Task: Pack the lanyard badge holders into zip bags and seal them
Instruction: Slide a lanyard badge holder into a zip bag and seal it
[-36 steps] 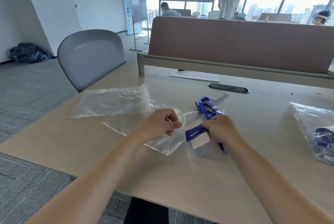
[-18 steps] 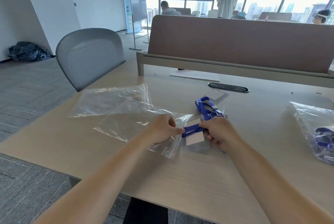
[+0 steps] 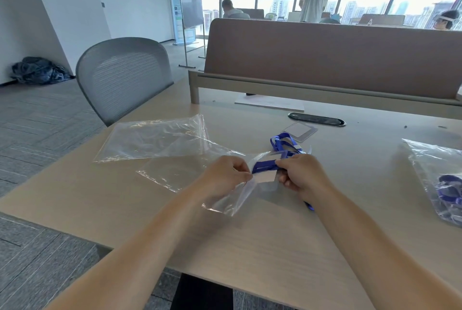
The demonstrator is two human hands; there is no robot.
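Now both hands work at the middle of the worktop [image 3: 287, 247]. The left hand [image 3: 225, 176] is closed in a pinch on the open mouth of one clear zip bag [image 3: 175, 172], which lies flat under it. The right hand [image 3: 303, 176] is closed around one badge holder [image 3: 266, 179] with its blue lanyard [image 3: 263, 166]; the holder touches the mouth of the bag, and if it is already partly inside I cannot tell. One end of the blue strap shows below the right wrist.

I count three zip bags. The second bag [image 3: 155, 138] is empty and lies flat just behind the first one, partly overlapped by it. The third bag [image 3: 435, 174] lies at the right edge of the worktop, well apart from the hands, and it has a blue lanyard inside.

I count two more task things outside the bags: a second blue lanyard [image 3: 283, 143] is bunched just behind the right hand, and a clear badge holder [image 3: 301, 131] lies flat beside it.

One grey chair [image 3: 122, 77] stands at the left end of the worktop.
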